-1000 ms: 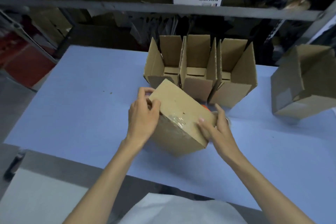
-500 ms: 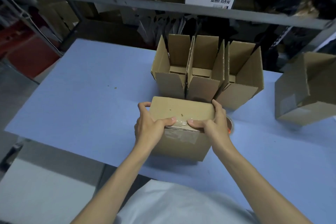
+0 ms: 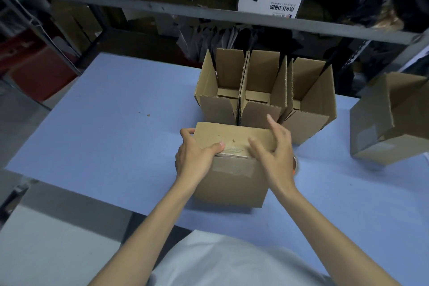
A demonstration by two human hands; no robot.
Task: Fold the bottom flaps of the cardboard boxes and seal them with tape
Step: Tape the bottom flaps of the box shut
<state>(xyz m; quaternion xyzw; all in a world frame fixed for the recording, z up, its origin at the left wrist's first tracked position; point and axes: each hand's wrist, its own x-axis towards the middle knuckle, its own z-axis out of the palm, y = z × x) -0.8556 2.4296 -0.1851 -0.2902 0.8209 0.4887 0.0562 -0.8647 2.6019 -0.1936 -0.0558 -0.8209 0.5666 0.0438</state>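
Note:
A brown cardboard box stands on the blue table, its folded flaps up and a strip of clear tape running over the near edge and down the front. My left hand grips the box's left top corner, thumb pressed on the tape. My right hand hovers over the box's right side with fingers straight and spread, holding nothing. A tape roll peeks out just right of the box, mostly hidden behind my right hand.
Three open boxes stand in a row right behind the taped box. Another cardboard box lies at the right edge. The blue table stretches to the left. A metal shelf with goods rises behind.
The box was turned square to me and set down. My right hand has let go of the box's right edge and lifted, fingers spread. My left hand kept its grip.

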